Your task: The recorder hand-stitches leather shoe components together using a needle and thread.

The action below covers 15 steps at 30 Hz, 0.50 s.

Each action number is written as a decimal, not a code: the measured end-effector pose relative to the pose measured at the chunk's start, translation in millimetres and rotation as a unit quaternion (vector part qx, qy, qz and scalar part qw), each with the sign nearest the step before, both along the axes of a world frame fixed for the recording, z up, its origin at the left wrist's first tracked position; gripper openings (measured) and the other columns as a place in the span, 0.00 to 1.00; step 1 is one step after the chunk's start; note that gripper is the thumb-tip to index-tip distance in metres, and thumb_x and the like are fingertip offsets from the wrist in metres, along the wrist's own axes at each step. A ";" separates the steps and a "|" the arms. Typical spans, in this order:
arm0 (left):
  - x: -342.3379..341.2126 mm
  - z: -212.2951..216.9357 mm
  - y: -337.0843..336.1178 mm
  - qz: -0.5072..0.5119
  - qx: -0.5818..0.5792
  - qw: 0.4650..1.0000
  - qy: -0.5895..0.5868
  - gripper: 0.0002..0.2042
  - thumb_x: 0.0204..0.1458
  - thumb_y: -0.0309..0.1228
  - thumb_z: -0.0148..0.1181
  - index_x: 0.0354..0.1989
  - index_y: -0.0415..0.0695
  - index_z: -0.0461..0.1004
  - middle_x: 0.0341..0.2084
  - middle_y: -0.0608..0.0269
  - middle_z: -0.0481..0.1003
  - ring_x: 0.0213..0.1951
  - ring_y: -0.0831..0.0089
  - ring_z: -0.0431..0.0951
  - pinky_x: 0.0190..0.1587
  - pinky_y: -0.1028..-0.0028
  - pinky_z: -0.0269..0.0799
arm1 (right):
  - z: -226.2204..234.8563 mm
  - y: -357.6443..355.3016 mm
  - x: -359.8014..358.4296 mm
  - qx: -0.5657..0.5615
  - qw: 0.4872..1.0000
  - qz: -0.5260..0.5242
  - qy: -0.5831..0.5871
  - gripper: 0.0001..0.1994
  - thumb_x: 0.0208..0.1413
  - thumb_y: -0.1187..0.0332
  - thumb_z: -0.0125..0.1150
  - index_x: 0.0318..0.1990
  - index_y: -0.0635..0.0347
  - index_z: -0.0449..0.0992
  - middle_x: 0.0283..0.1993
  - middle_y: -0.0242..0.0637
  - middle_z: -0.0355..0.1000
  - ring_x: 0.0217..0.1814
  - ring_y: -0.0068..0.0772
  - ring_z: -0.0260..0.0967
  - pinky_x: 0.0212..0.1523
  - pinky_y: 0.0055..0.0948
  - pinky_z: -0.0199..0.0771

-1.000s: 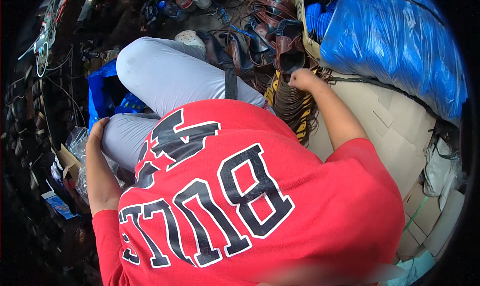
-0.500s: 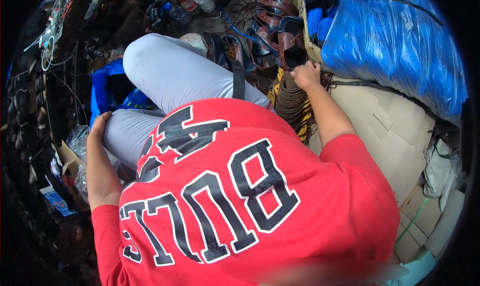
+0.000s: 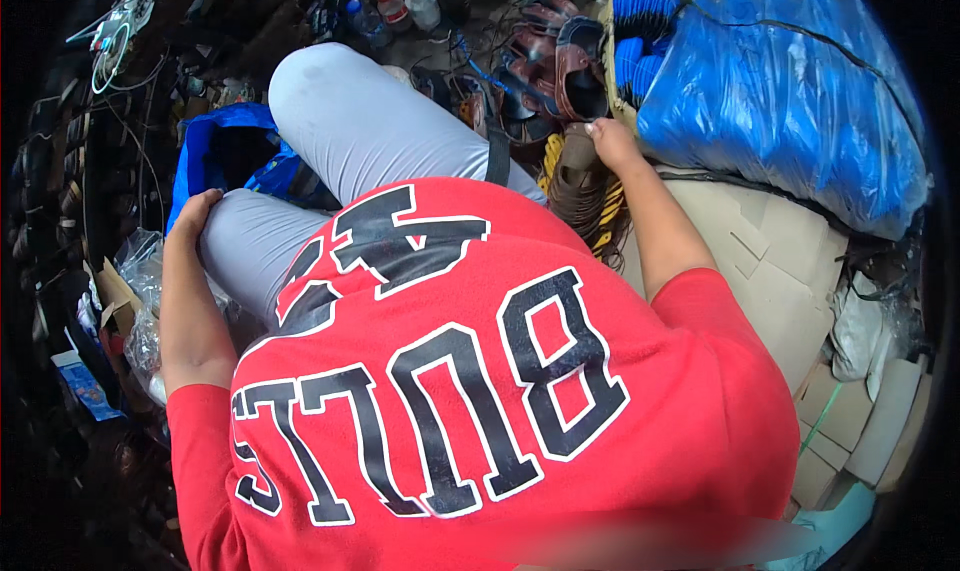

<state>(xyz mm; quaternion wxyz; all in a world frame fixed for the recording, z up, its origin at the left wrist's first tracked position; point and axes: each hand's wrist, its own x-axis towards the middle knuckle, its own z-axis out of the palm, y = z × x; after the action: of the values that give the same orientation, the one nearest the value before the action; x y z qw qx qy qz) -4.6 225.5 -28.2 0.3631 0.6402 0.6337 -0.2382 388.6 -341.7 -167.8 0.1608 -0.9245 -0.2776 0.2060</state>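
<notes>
A brown sandal (image 3: pixel 578 176) is grasped at its top by the right hand (image 3: pixel 612 141), the fingers curled over its upper edge in a closed grip. The sandal is held upright against a coil of yellow cord (image 3: pixel 600 206), just right of the person's raised knee. The left hand (image 3: pixel 195 214) is laid on the other knee, fingers bent loosely over the grey trousers (image 3: pixel 340 131); nothing is seen held in it, and its grip is relaxed.

Above the right hand, a heap of dark sandals (image 3: pixel 560 66) is piled on the floor, touching one another. To the right of the hand, a large blue plastic bag (image 3: pixel 790 111) is set on flattened cardboard (image 3: pixel 760 271), which is spread along the right side. A stack of blue soles (image 3: pixel 640 26) is seen at the bag's upper left edge.

Between the knees and to their left, a blue bag (image 3: pixel 215 151) lies open. Small bottles (image 3: pixel 400 6) are grouped at the top, beyond the knee. Clear plastic wrapping (image 3: pixel 140 271) is bunched beside the left forearm. The lower centre is filled by the person's red shirt (image 3: pixel 500 391) with black lettering.
</notes>
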 end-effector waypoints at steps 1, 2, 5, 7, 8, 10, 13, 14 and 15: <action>-2.9 -2.4 4.9 -0.025 0.015 0.999 -0.015 0.22 0.49 0.45 0.53 0.41 0.38 0.77 0.36 0.52 0.77 0.37 0.61 0.75 0.45 0.66 0.67 | 9.0 2.5 9.6 0.002 1.000 0.003 -0.008 0.16 0.56 0.57 0.54 0.35 0.64 0.76 0.35 0.53 0.73 0.40 0.54 0.71 0.43 0.46 0.69; -4.0 -5.2 10.7 -0.071 0.033 0.997 -0.008 0.22 0.49 0.45 0.52 0.41 0.37 0.77 0.38 0.52 0.78 0.39 0.61 0.76 0.47 0.64 0.67 | 21.2 3.3 22.1 -0.010 0.996 -0.035 0.078 0.20 0.54 0.53 0.56 0.35 0.65 0.77 0.33 0.51 0.74 0.38 0.50 0.72 0.41 0.43 0.69; 1.8 -2.2 10.9 -0.215 0.180 0.958 0.067 0.19 0.49 0.42 0.54 0.41 0.38 0.77 0.39 0.55 0.78 0.41 0.65 0.77 0.48 0.66 0.68 | 98.1 12.6 30.7 0.177 0.923 -0.187 0.285 0.26 0.48 0.45 0.63 0.36 0.65 0.77 0.34 0.35 0.74 0.37 0.27 0.69 0.40 0.28 0.68; -2.4 -4.8 -1.4 -0.183 0.224 0.955 -0.060 0.18 0.49 0.40 0.56 0.41 0.39 0.77 0.39 0.56 0.78 0.42 0.67 0.77 0.47 0.68 0.69 | 194.6 35.2 19.9 0.384 0.786 -0.244 0.418 0.21 0.54 0.52 0.58 0.44 0.63 0.76 0.40 0.38 0.75 0.41 0.30 0.72 0.46 0.29 0.71; 5.7 -6.7 -10.6 -0.164 0.262 0.933 -0.183 0.16 0.50 0.38 0.57 0.42 0.39 0.77 0.39 0.57 0.78 0.42 0.70 0.77 0.47 0.70 0.69 | 230.5 41.5 18.2 0.445 0.729 -0.201 0.481 0.22 0.56 0.53 0.55 0.46 0.65 0.75 0.44 0.41 0.75 0.46 0.34 0.73 0.50 0.33 0.71; 41.2 -7.9 -38.1 -0.103 0.183 0.890 -0.404 0.16 0.53 0.38 0.58 0.45 0.42 0.76 0.40 0.62 0.78 0.42 0.68 0.77 0.45 0.74 0.70 | 243.2 52.6 31.8 0.538 0.601 -0.140 0.574 0.26 0.58 0.51 0.49 0.54 0.65 0.69 0.51 0.44 0.72 0.52 0.39 0.71 0.53 0.40 0.70; 125.9 50.5 -131.1 -0.029 -0.060 0.835 -0.546 0.33 0.55 0.59 0.42 0.61 0.48 0.63 0.57 0.62 0.67 0.58 0.67 0.63 0.57 0.61 0.56 | 246.0 85.8 24.1 0.577 0.511 -0.057 0.634 0.27 0.59 0.50 0.44 0.57 0.63 0.66 0.55 0.46 0.69 0.55 0.43 0.68 0.55 0.44 0.69; 136.9 63.9 -147.0 -0.080 -0.090 0.801 -0.587 0.34 0.54 0.61 0.42 0.61 0.48 0.63 0.57 0.62 0.67 0.59 0.68 0.62 0.58 0.59 0.54 | 234.8 97.0 20.4 0.580 0.456 -0.025 0.675 0.28 0.60 0.49 0.41 0.58 0.62 0.65 0.56 0.46 0.68 0.57 0.45 0.67 0.55 0.46 0.69; 144.8 80.0 -160.9 -0.132 -0.120 0.763 -0.622 0.35 0.53 0.62 0.41 0.62 0.48 0.62 0.57 0.62 0.66 0.61 0.69 0.60 0.59 0.57 0.53 | 226.8 107.7 15.9 0.577 0.397 0.004 0.713 0.28 0.60 0.49 0.38 0.59 0.61 0.63 0.57 0.46 0.67 0.58 0.47 0.66 0.56 0.47 0.68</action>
<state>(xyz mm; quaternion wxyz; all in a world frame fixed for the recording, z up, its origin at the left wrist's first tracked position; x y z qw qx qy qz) 140.2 64.6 51.8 0.7160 0.6767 0.1446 0.0926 404.5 -234.0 59.0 0.7949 -0.1264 -0.1185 0.5815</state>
